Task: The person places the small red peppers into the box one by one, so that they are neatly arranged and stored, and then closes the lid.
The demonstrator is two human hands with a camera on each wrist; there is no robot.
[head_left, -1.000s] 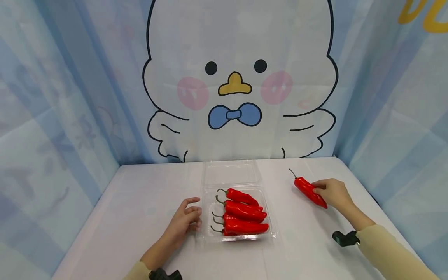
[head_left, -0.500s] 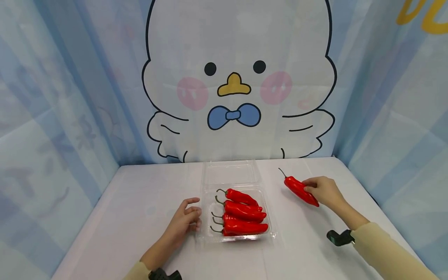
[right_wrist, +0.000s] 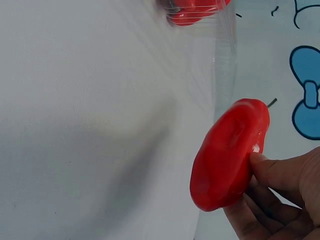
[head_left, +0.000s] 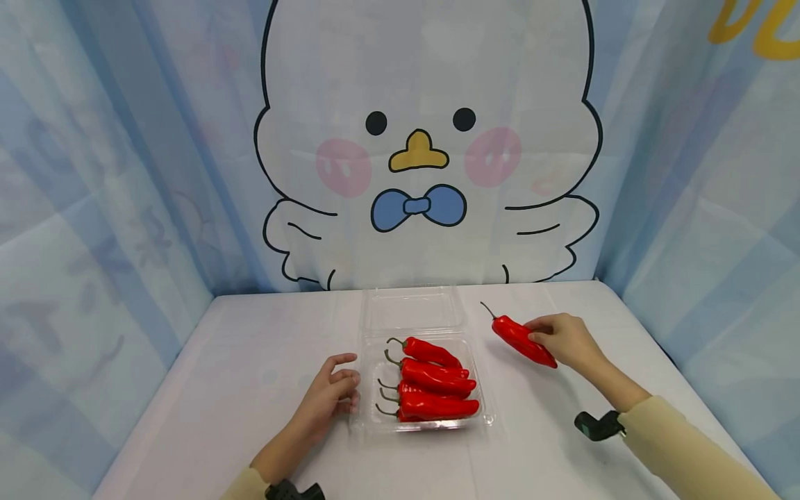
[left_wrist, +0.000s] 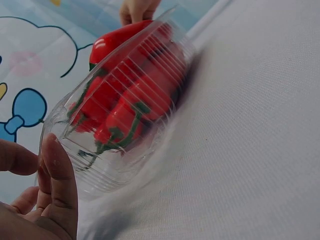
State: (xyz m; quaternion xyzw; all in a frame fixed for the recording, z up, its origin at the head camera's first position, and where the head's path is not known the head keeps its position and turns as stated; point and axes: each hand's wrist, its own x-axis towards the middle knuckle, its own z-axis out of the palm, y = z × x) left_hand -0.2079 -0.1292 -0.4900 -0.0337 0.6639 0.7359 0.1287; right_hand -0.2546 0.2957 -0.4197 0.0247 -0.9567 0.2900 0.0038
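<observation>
My right hand (head_left: 565,340) pinches a red chili pepper (head_left: 521,340) between thumb and fingers, held above the table right of a clear plastic box. The pepper's thin green stem points to the far left; in the right wrist view its glossy red body (right_wrist: 230,155) fills the middle. Several more red peppers (head_left: 434,378) lie side by side in the clear plastic box (head_left: 437,426), stems to the left. My left hand (head_left: 328,396) is at the box's left side, fingers loosely bent; in the left wrist view the fingertips (left_wrist: 54,150) rest against its wall (left_wrist: 100,172).
The box's clear lid (head_left: 412,311) lies folded back toward the far table edge. White cloth covers the table (head_left: 262,347). Curtains (head_left: 125,208) with a cartoon bird print stand behind and at both sides.
My right hand has moved left with the pepper, bringing it closer to the box. The left hand and the peppers in the box have stayed where they were.
</observation>
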